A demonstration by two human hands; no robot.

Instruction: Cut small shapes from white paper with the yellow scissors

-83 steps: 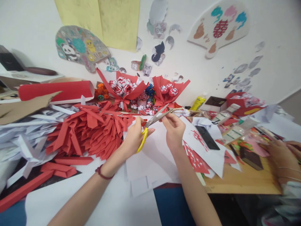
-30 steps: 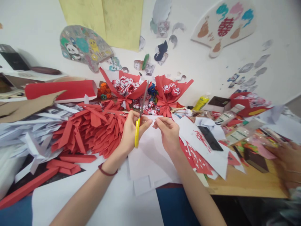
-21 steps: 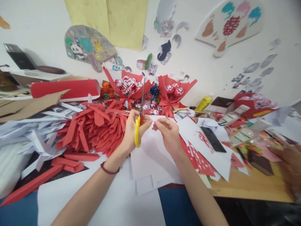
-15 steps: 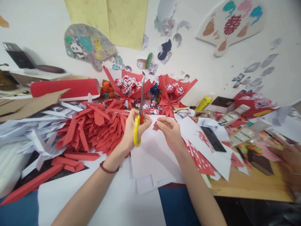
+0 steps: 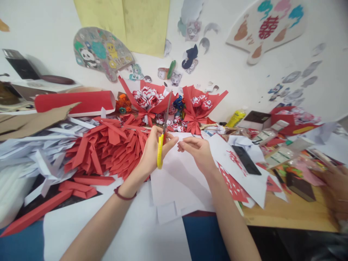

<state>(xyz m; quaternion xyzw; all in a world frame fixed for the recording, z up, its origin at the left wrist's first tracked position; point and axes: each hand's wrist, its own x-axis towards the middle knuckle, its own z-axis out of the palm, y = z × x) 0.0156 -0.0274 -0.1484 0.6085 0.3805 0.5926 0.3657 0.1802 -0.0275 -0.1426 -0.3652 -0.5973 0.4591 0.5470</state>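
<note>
The fingers of the left hand (image 5: 150, 154) are closed around the yellow handle of the scissors (image 5: 160, 154), whose blades point towards 12 o'clock with no paper visible between them. At 3 o'clock from these, the right hand (image 5: 199, 150) bends thumb and forefinger close together; I cannot tell whether they meet or pinch something small. No cut, then, appears to be in progress. At 6 o'clock, white sheets (image 5: 182, 188) lie flat and look mostly whole. At 9 o'clock, red strips (image 5: 108, 152) are heaped, with white strips (image 5: 38, 152) beyond: folded, it seems, but loose. At 4 o'clock, a red patterned sheet (image 5: 233, 185) looks cut through, resting on the tabletop (image 5: 288, 215). Farther out, a larger bouquet (image 5: 148, 97) at 11 o'clock and a smaller bouquet (image 5: 201, 103) at 1 o'clock stand wrapped and look finished.
</note>
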